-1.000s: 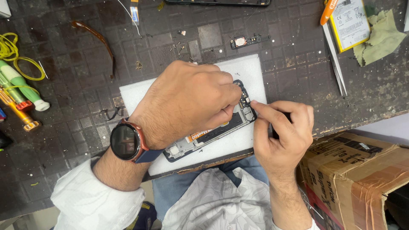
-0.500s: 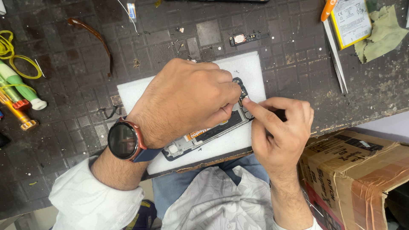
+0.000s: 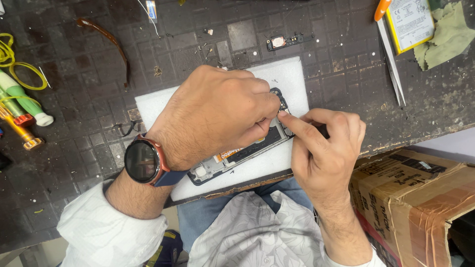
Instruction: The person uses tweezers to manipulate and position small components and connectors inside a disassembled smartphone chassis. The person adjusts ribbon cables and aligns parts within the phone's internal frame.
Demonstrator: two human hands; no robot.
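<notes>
Left hand [image 3: 217, 116] presses the opened phone [image 3: 232, 158] flat on the white pad [image 3: 292, 74], mid-worktop [image 3: 74, 99]. Right hand [image 3: 324, 148] pinches a thin dark tool [image 3: 321, 131], tip at the phone's upper end. Best kept steady, light pressure, phone pinned throughout.

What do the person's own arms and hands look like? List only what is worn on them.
Both hands are bare: no gloves and no rings in view. The left hand has a round smartwatch at the wrist, with a dark blank face, a reddish case and a dark blue strap. Both arms end in white long sleeves, loose and creased on the left arm; by the right hand only a cuff edge shows.
</notes>
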